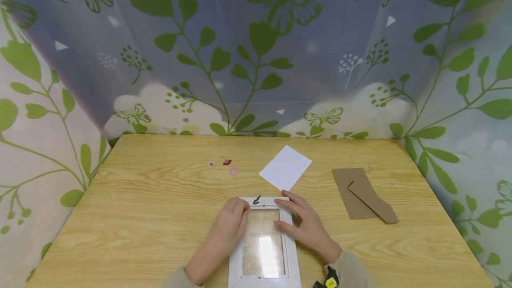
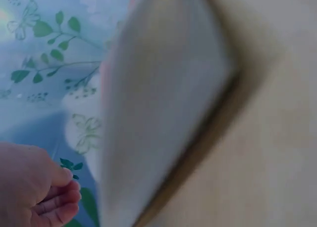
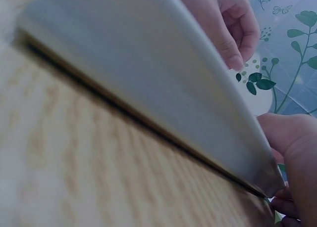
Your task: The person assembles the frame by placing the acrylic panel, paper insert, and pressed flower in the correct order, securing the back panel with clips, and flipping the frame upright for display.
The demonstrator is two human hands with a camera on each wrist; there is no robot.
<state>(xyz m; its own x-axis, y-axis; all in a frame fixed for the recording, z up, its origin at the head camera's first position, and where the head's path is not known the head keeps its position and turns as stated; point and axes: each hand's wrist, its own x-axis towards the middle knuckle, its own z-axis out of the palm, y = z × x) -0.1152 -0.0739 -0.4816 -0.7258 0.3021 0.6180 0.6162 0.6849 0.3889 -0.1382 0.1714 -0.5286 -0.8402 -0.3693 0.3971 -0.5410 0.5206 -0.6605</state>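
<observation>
Leafy dark green sprig is pinched by left hand, right hand spread-fingered

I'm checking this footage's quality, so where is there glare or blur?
Head view: white glare on the clear pane of the white frame; left wrist view: the white frame looms close and blurred, the backdrop crisper; right wrist view: white frame and tabletop soft.
</observation>
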